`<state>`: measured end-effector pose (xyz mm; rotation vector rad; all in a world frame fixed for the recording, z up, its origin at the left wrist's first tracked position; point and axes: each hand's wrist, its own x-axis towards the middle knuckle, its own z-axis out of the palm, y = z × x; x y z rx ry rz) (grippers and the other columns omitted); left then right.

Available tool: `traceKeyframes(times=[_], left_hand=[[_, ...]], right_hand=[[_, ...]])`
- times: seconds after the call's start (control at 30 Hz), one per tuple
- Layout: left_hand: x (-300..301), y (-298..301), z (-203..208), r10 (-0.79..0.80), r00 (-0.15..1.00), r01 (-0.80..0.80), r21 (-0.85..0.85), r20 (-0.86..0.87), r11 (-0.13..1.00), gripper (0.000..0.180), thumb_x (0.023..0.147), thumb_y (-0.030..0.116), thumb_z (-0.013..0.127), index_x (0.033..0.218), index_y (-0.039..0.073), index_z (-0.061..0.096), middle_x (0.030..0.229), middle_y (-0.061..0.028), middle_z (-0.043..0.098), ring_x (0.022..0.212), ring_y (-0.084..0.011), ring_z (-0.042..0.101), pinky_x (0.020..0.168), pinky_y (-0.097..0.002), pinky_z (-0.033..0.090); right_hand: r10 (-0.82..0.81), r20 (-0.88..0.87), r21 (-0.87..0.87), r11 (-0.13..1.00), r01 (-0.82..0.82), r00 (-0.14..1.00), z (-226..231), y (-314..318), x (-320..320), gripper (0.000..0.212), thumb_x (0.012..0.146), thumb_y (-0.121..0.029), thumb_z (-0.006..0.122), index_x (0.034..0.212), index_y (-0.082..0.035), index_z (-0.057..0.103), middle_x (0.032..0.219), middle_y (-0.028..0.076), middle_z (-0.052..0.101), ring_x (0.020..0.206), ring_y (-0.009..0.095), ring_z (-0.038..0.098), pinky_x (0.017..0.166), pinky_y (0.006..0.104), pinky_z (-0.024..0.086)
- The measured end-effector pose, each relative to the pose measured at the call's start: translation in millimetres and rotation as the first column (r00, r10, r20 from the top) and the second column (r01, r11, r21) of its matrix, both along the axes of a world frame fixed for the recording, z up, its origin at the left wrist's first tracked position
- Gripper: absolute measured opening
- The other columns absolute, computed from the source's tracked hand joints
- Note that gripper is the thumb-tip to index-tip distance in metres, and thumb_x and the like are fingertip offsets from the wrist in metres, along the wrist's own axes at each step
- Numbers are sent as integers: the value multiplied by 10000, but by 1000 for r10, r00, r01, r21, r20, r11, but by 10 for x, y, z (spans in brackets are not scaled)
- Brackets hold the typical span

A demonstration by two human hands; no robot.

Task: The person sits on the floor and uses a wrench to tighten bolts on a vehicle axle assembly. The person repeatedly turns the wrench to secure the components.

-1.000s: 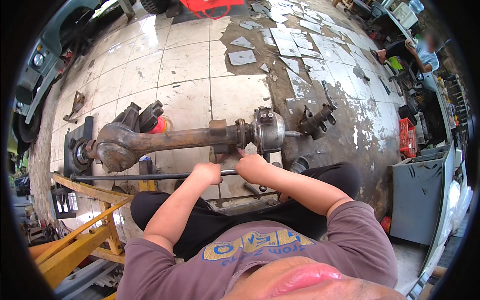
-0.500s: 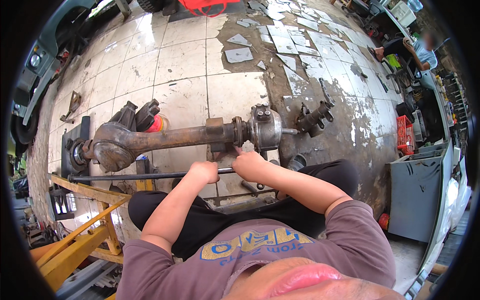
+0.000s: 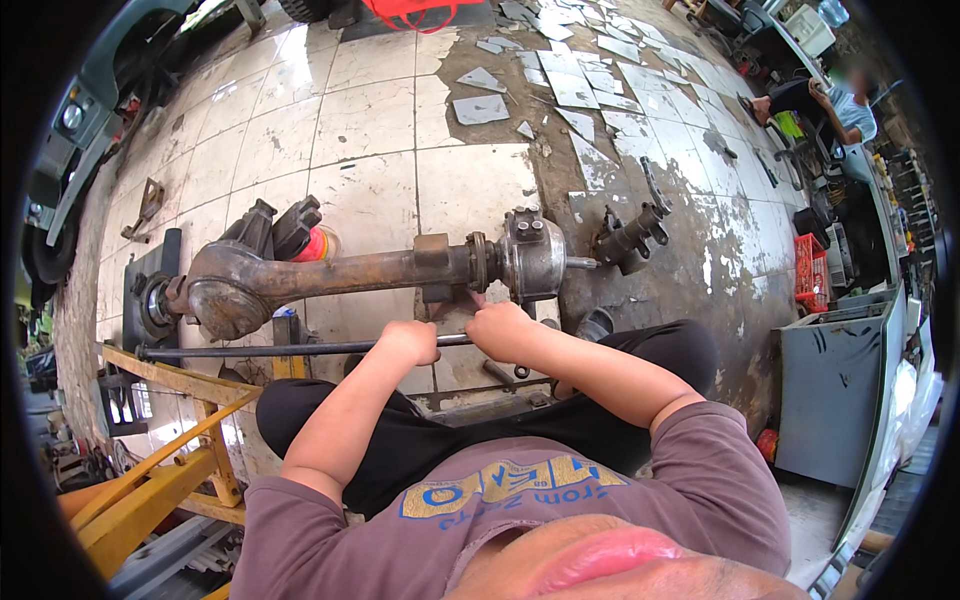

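Note:
A long dark metal rod runs sideways in front of my lap, its left end over the yellow frame. My left hand is closed around the rod near its right part. Beside it, my right hand is closed at the rod's right end, with the grip partly hidden by its fingers. Just beyond my hands lies a rusty axle housing, with a round bulge at its left. A greyish metal hub with a short shaft forms its right end. Something reddish shows beneath the housing, too hidden to name.
A yellow metal frame stands at my left. Right of the housing lies a dark cylindrical metal part. Broken tiles cover the far floor. A grey cabinet and a red crate stand right; a person sits beyond.

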<state>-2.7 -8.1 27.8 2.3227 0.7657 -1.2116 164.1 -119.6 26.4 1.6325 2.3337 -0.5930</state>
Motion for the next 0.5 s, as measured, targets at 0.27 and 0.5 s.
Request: traceKeyframes(times=[0.27, 0.5], left_hand=[[-4, 3, -38, -11, 1000, 11, 8, 9, 1000, 468, 888, 327, 651, 1273, 62, 650, 1259, -146, 705, 1160, -285, 683, 962, -430, 549], [-14, -4, -20, 9, 1000, -9, 15, 14, 1000, 457, 882, 325, 656, 1256, 64, 664, 1260, -144, 704, 1158, -285, 684, 963, -430, 552]], right_hand=[[-51, 26, -83, 995, 52, 998, -49, 18, -7, 155, 796, -112, 719, 928, -64, 783, 970, 135, 764, 1002, 302, 726, 810, 410, 595], [-5, 11, -64, 998, 5, 1000, 47, 21, 0, 105, 820, -79, 666, 889, -51, 741, 912, 139, 750, 929, 316, 737, 767, 434, 590]])
